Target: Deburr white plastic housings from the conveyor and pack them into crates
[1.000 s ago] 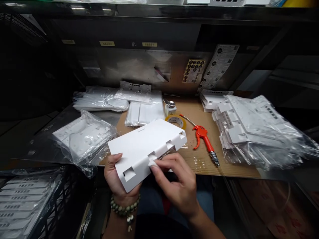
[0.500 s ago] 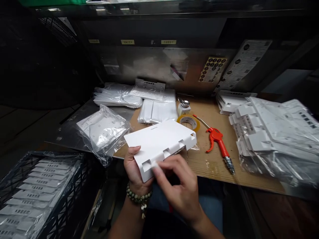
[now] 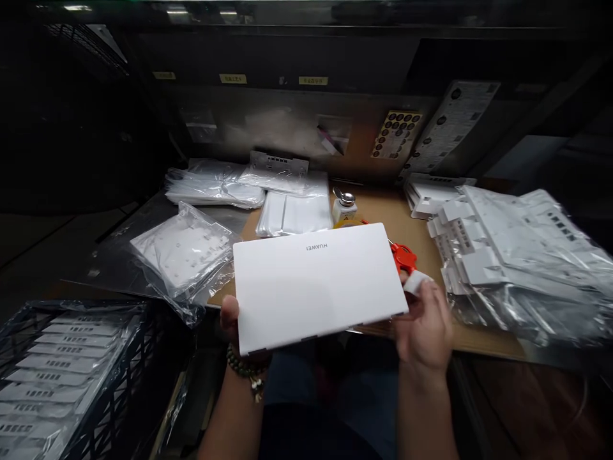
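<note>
My left hand [image 3: 230, 317] grips the lower left corner of a white plastic cover [image 3: 318, 287] marked HUAWEI; most of its fingers are hidden behind it. The lettering appears upside down to me, and the broad smooth face is turned up. Beside the cover's right edge, my right hand [image 3: 426, 322] is closed on a small white wipe [image 3: 416, 282], somewhat blurred. Just behind that hand lies a red air blow gun [image 3: 405, 257], partly covered by the cover and the hand.
Bagged white covers [image 3: 517, 249] are heaped at the right, another bagged part [image 3: 184, 249] at the left. Clear bags [image 3: 297, 211], a pump bottle [image 3: 343, 206] and yellow tape [image 3: 348, 223] stand behind. A dark crate [image 3: 138, 358] at lower left holds several white parts.
The cover has turned so its broad face shows and its slotted edge points down toward me. My right hand has moved from the slotted edge to the right end with the wipe.
</note>
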